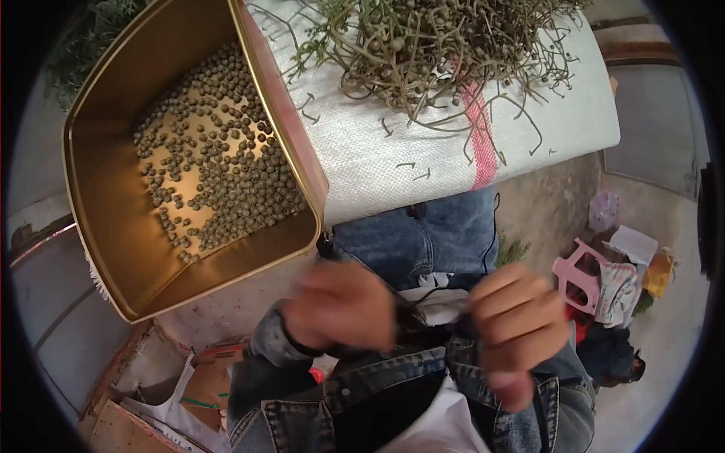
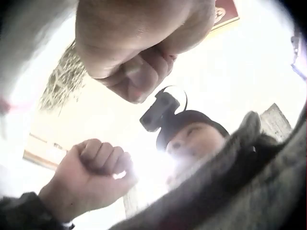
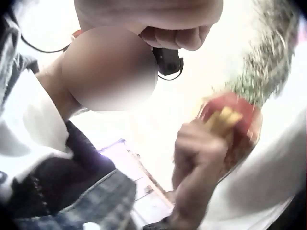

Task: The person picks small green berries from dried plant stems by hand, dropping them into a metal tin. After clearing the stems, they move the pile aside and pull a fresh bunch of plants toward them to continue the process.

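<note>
In the head view the left hand (image 1: 340, 306) is blurred, raised in front of the jacket just below the tin's near corner. To its right the right hand (image 1: 521, 325) is held up with its fingers curled in. Each wrist view shows its own hand from below, the left hand (image 2: 144, 43) and the right hand (image 3: 158, 21), fingers folded toward the palm with nothing visible in them. A gold-coloured tin (image 1: 98, 174) holds many small round greenish-brown pods (image 1: 249, 189). Beside it, a heap of thin dried stems (image 1: 445, 53) with round heads lies on a white woven sack (image 1: 377, 174).
Loose stem bits (image 1: 419, 174) lie scattered on the sack. At the right on the floor are a pink plastic stool (image 1: 575, 264), a cloth bag (image 1: 618, 291) and dark clothing (image 1: 608, 355). A cardboard box (image 1: 208, 370) sits at the lower left.
</note>
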Tool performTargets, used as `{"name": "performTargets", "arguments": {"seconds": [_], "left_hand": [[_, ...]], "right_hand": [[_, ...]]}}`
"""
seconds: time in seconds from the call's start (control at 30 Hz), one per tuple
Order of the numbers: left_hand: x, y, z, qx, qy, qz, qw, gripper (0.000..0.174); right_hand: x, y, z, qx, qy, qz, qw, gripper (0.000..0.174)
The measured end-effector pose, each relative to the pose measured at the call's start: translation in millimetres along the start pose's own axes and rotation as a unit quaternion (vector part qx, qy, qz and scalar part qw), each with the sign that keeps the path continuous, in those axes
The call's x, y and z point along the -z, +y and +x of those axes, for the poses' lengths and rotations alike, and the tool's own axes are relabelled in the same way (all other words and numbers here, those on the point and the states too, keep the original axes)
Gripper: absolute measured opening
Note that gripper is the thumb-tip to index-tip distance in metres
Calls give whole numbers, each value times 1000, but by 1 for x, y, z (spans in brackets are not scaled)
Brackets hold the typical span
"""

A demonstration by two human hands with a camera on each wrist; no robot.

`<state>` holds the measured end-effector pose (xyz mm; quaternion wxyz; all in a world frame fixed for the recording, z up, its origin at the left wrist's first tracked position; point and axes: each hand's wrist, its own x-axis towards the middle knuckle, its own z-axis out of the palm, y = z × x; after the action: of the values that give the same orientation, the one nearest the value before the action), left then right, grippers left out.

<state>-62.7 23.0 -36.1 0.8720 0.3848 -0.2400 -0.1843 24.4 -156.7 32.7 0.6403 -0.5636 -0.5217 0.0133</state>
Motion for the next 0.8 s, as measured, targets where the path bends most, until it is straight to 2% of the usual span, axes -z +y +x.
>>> {"name": "performTargets", "arguments": {"seconds": [0.1,0.13,0.17,0.2,0.23,0.27,0.3,0.37,0.4,0.43,0.53,0.6,0.7,0.73,0.77,0.8], "left_hand": [[-16,2,-18,-92,225,-170,955,20],[-17,7,-13,-89,220,-161,958,20],[-22,14,-8,-44,199,-106,973,25],[-25,20,-3,-1,175,-46,983,31],[-24,24,-1,40,155,16,987,37],[-26,22,-3,43,162,30,985,37],[-28,15,-8,23,214,-15,977,37],[-35,6,-17,-26,308,-107,945,36],[-40,10,-19,-27,311,-95,945,36],[-46,14,-20,-41,332,-76,939,36],[-56,36,-16,-83,375,-27,923,37],[-62,63,-12,-166,399,170,886,34],[-59,94,-4,-280,439,303,798,28],[-55,105,2,-313,447,352,760,27],[-51,116,9,-319,448,360,753,27],[-49,128,15,-277,519,371,718,22]], "right_hand": [[16,4,6,1,58,58,997,25],[13,13,10,-75,48,-3,996,30],[8,18,14,-155,40,-60,985,38],[6,21,19,-145,45,-59,987,38],[1,28,25,-191,26,-148,970,33],[-2,32,30,-237,9,-229,944,29],[-4,40,35,-228,13,-218,949,29],[-5,61,43,-168,-20,-347,923,21],[-5,66,46,-136,-34,-412,900,17],[-6,67,47,-127,-29,-408,904,17],[-9,66,52,-203,-56,-424,881,6],[-3,56,53,-196,-52,-397,895,5],[2,37,63,-198,-52,-347,915,7],[1,25,76,-226,-15,-246,942,8],[-1,13,90,-252,24,-142,957,8],[-6,6,99,-278,61,-34,958,9]]}}
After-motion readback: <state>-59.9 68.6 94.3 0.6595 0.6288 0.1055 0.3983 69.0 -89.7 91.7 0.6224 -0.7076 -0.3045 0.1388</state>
